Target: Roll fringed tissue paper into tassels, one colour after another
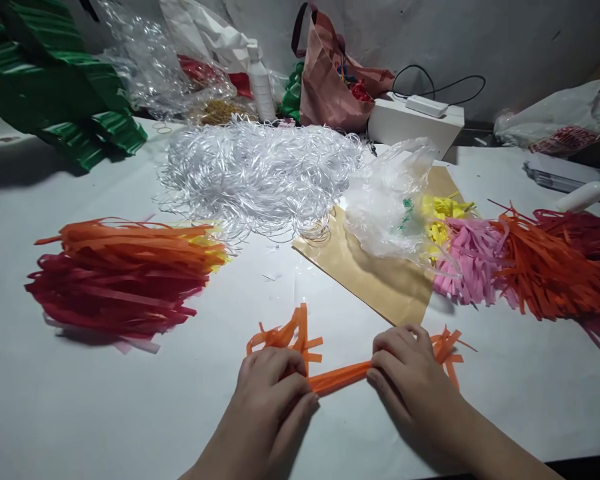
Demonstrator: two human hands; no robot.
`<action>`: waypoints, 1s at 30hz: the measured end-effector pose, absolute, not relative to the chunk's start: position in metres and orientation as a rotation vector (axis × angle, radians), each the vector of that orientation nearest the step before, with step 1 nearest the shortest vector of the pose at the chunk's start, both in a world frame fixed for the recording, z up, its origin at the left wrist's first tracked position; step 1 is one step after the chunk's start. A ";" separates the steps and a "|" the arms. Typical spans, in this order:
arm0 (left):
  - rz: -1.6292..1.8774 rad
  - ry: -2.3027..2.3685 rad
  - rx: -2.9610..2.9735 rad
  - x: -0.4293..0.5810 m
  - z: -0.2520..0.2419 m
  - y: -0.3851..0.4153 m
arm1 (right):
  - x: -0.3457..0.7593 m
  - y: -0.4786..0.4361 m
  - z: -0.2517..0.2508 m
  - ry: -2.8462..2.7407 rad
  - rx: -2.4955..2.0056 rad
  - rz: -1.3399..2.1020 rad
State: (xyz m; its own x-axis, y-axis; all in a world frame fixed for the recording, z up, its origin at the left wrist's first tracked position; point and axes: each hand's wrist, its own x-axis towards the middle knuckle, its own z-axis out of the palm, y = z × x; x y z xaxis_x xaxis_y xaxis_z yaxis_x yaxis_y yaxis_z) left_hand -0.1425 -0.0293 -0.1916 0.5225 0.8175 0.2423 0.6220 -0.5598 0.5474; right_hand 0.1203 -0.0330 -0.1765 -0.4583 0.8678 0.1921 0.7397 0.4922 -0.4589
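Note:
An orange paper tassel [341, 379], rolled tight along its middle and with fringed strips at both ends, lies near the front of the white table. My left hand [279, 400] is closed on the roll's left part, and loose orange strips stick out beyond those fingers. On the right part, my right hand [410, 377] grips the same roll, with a shorter fringe showing past the knuckles. A straight stretch of twisted paper spans the gap between both hands. My palms and the paper under them are hidden.
Orange and dark red paper fringes [120, 280] lie at left; pink fringes [473, 257] and orange-red fringes [555, 273] at right. White cord [260, 173] is heaped behind, beside a brown envelope [370, 287] under a clear plastic bag [390, 200]. A white bottle [261, 87] stands farther back.

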 end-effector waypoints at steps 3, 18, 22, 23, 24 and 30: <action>0.685 1.264 2.327 -0.138 -0.189 -0.026 | 0.119 -0.031 -0.178 -2.290 -1.393 0.457; 0.796 1.193 2.487 -0.123 -0.188 -0.023 | 0.113 -0.033 -0.180 -2.286 -1.235 0.210; 0.710 1.116 2.535 -0.122 -0.182 -0.022 | 0.103 -0.033 -0.185 -2.485 -1.029 0.094; 0.687 1.122 2.541 -0.122 -0.180 -0.022 | 0.101 -0.032 -0.188 -2.521 -1.006 0.054; 0.670 1.128 2.545 -0.121 -0.179 -0.022 | 0.098 -0.031 -0.190 -2.548 -0.984 0.022; 0.664 1.149 2.556 -0.119 -0.182 -0.021 | 0.092 -0.027 -0.195 -2.492 -1.066 0.075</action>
State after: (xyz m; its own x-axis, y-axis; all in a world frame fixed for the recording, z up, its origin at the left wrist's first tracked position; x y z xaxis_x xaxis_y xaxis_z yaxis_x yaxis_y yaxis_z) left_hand -0.1193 -0.0206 -0.1817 0.5826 0.7557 0.2993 0.6362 -0.6531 0.4107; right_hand 0.0916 -0.0265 -0.1949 -0.6141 0.7011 0.3624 0.6780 0.7037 -0.2124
